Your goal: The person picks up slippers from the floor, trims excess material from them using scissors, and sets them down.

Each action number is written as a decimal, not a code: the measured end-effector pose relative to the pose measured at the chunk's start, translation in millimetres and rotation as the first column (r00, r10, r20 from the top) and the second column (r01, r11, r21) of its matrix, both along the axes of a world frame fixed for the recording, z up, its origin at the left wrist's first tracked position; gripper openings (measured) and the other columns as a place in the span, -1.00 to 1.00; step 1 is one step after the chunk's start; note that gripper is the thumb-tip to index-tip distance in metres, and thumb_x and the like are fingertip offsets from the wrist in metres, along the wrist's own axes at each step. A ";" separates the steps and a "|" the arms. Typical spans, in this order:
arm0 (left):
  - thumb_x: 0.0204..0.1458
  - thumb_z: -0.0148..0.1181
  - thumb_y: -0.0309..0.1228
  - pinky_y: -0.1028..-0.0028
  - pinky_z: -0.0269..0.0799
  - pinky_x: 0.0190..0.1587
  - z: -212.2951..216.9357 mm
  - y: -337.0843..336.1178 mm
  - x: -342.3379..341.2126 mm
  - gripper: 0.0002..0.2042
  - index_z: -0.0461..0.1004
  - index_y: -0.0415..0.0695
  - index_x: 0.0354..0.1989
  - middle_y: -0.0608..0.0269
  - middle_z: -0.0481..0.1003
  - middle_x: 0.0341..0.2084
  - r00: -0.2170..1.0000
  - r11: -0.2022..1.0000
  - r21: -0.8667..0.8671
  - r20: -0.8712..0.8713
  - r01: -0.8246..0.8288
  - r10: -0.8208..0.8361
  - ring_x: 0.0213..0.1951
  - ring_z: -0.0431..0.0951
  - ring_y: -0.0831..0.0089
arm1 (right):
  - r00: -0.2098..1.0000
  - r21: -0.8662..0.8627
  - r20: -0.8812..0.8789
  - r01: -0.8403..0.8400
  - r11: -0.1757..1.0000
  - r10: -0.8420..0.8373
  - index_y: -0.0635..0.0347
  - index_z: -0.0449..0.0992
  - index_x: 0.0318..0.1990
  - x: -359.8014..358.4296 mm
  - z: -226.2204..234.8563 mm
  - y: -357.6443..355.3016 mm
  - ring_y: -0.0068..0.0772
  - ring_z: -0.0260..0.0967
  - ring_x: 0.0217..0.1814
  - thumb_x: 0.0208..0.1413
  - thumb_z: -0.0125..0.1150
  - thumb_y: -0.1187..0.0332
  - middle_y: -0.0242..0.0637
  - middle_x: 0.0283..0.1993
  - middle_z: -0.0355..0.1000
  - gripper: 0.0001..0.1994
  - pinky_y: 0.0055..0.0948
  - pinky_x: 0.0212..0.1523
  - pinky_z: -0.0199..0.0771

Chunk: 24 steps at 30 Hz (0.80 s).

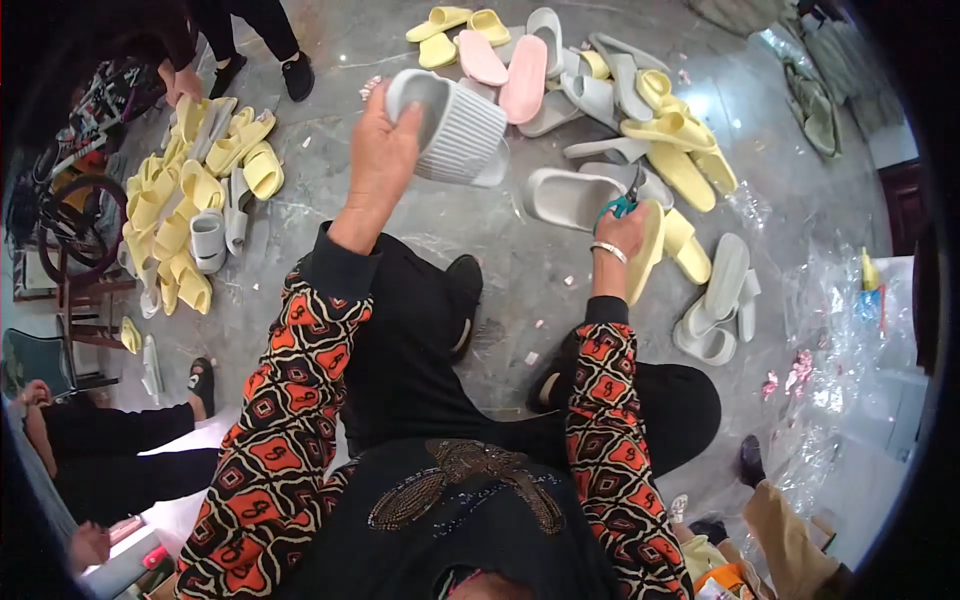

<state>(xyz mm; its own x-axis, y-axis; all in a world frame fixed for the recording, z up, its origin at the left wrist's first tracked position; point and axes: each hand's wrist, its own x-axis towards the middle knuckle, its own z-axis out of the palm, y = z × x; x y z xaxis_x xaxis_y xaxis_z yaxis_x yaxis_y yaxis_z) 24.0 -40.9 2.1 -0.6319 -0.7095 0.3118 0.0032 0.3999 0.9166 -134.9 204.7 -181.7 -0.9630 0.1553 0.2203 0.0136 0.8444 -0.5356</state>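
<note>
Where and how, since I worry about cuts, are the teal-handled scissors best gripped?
The scissors are probably best gripped by their teal handles, from the wearer's side: in the right hand, the blades point away from the body.

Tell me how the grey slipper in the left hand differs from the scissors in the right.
The grey slipper is light grey, while the scissors have teal handles. The grey slipper is broad with a ribbed strap; the scissors have slim, dark blades. The grey slipper looks much larger than the scissors. Both are held, one by the left hand, the other by the right hand.
</note>
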 end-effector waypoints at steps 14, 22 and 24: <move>0.05 -0.05 -0.16 0.23 0.20 0.00 -36.3 40.9 -30.8 -0.55 0.15 -0.15 0.05 -0.10 0.26 -0.05 0.998 0.725 -0.688 -0.047 -0.007 -0.035 0.01 0.25 -0.03 | 0.896 -0.200 -0.258 -0.414 0.888 0.360 0.29 0.30 -0.14 65.6 133.9 -26.8 0.02 0.30 -0.24 -0.24 0.21 0.41 0.00 -0.29 0.36 -0.58 -0.17 -0.21 0.27; -0.32 0.29 -0.21 0.31 0.30 -0.09 2.2 53.9 -12.3 -0.32 0.15 -0.19 0.01 -0.13 0.37 -0.18 0.997 0.997 0.058 -0.057 0.050 -0.047 -0.11 0.40 0.05 | 0.879 -0.648 -0.224 -0.457 0.609 0.420 0.34 0.31 -0.32 63.8 101.9 -14.5 -0.53 0.25 -0.62 -0.18 0.28 0.38 -0.29 -0.53 0.31 -0.69 -0.56 -0.65 0.26; -0.35 0.28 -0.27 0.32 0.32 -0.11 -3.5 46.8 -4.8 -0.33 0.15 -0.18 0.01 -0.10 0.39 -0.21 0.995 0.995 0.099 0.093 0.030 -0.039 -0.14 0.41 0.06 | 0.867 -0.690 -0.111 -0.419 0.591 0.485 0.31 0.31 -0.35 71.6 101.6 -17.1 -0.55 0.23 -0.66 -0.16 0.28 0.36 -0.32 -0.57 0.30 -0.70 -0.57 -0.68 0.23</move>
<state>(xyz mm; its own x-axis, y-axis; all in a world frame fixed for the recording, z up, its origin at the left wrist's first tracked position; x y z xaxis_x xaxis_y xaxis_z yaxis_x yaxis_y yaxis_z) 19.2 6.0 -1.4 -0.6798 -0.7111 0.1796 -0.0733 0.3095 0.9481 -63.4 187.5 -80.0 -0.9595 -0.2338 0.1574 -0.1976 0.1601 -0.9671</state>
